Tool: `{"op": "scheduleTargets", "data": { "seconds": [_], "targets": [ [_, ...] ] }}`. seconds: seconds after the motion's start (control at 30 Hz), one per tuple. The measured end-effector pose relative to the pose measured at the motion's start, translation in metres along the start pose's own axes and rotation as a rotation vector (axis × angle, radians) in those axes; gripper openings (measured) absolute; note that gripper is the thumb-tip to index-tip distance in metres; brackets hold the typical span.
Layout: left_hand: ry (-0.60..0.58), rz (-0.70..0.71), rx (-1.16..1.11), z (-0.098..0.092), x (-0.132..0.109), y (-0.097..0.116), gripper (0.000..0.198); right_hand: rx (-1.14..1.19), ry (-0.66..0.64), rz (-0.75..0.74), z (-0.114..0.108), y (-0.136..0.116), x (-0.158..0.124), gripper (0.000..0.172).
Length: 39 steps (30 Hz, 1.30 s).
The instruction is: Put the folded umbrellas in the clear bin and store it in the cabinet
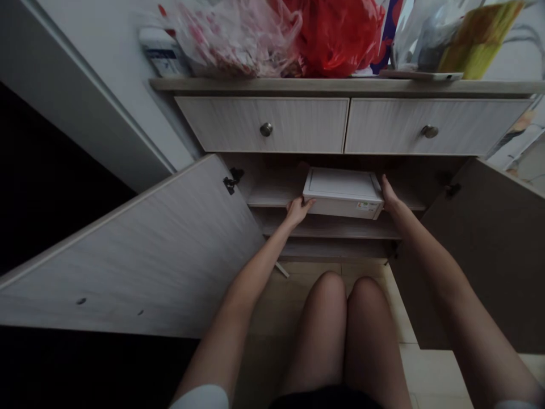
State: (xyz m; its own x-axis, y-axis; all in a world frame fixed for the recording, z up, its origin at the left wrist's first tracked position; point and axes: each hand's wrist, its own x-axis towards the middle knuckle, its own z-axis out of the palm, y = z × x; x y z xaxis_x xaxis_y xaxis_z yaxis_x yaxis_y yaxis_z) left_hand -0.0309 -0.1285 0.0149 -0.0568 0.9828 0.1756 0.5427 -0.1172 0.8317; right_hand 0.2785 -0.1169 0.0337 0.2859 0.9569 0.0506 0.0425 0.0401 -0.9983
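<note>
A white lidded box (343, 193) with a small label on its front sits at the upper shelf (275, 193) of an open cabinet, its front part jutting past the shelf edge. My left hand (298, 210) grips the box's front left corner, thumb on the front face and fingers closed around the side. Against the right side of the box lies my right hand (388, 194), its palm on the side wall and its fingers pointing up and back. The box is held between both hands.
Cabinet doors stand open at left (149, 255) and right (481, 244). Two closed drawers (261, 124) are above. The countertop (264, 85) bears plastic bags (340, 37), a white bottle (164, 54) and a flat device (421, 74). My knees are below the shelves.
</note>
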Motion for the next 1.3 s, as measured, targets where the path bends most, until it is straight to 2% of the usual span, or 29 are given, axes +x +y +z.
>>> {"op": "scheduleTargets", "data": {
  "seconds": [0.13,0.23,0.3,0.37,0.4,0.43,0.5,0.6,0.73,1.3],
  "targets": [
    [-0.006,-0.043,0.022,0.005,0.009,-0.008,0.038,0.053,-0.017,0.13,0.005,0.007,0.021,0.065],
    [-0.022,-0.038,0.12,0.006,0.008,-0.01,0.031,-0.049,0.077,0.083,0.005,0.006,0.028,0.068],
    [0.072,0.016,0.156,0.007,-0.002,-0.01,0.039,-0.217,0.245,-0.086,0.002,0.006,0.018,0.072],
    [0.184,0.145,0.163,0.012,-0.018,-0.008,0.057,-0.454,0.366,-0.368,0.0,0.011,-0.007,0.07],
    [0.196,0.224,0.175,0.016,-0.027,-0.008,0.063,-0.595,0.354,-0.522,0.001,0.016,-0.023,0.068],
    [0.165,0.301,0.199,0.021,-0.036,-0.007,0.065,-0.744,0.286,-0.642,0.003,0.023,-0.041,0.065],
    [0.05,0.41,0.274,0.032,-0.048,-0.007,0.065,-1.008,0.102,-0.765,0.011,0.042,-0.074,0.061],
    [-0.023,0.455,0.389,0.048,-0.051,-0.007,0.067,-1.191,0.05,-0.75,0.024,0.07,-0.099,0.064],
    [-0.02,0.466,0.494,0.056,-0.038,-0.01,0.072,-1.225,0.084,-0.712,0.029,0.085,-0.087,0.066],
    [-0.002,0.526,0.581,0.067,0.031,-0.003,0.073,-1.252,0.041,-0.708,0.039,0.069,-0.013,0.07]
  ]
}}
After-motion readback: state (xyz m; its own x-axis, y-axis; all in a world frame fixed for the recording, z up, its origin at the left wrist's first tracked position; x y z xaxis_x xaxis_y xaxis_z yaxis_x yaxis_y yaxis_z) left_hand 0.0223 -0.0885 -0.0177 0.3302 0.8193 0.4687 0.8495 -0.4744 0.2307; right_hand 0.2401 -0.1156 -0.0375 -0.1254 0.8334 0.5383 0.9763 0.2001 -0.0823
